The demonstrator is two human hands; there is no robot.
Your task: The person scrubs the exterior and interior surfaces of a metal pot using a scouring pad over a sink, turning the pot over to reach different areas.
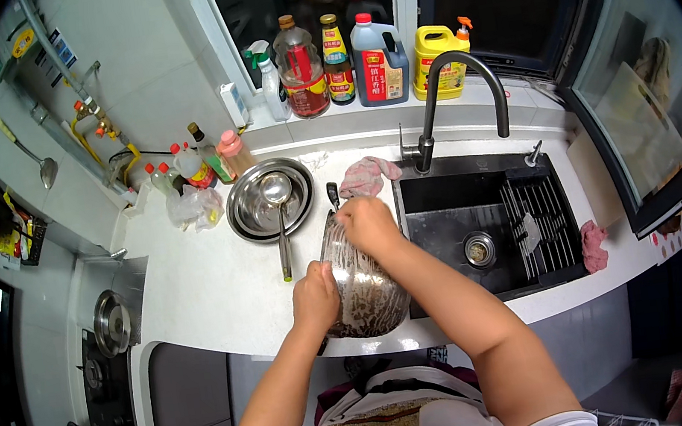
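Note:
A metal pan [367, 300] with brown, streaky stains stands tilted at the counter's front edge, left of the sink. Closed on its left edge is my left hand [315, 296]. My right hand [368, 225] presses against the pan's upper part with curled fingers; whatever they hold is hidden. A black handle [332, 192] shows just beyond the pan. To the left, a steel ladle [276, 190] rests across a round steel basin [243, 211]. A pink cloth [369, 176] lies crumpled behind my right hand.
Right of me is a black sink [443, 238] with a dark tap [431, 115] and a drying rack [543, 229]. Several bottles, including a yellow jug [437, 62], line the windowsill. A plastic bag [195, 206] sits at left, near a stove [97, 374]. An open window [646, 112] hangs inward.

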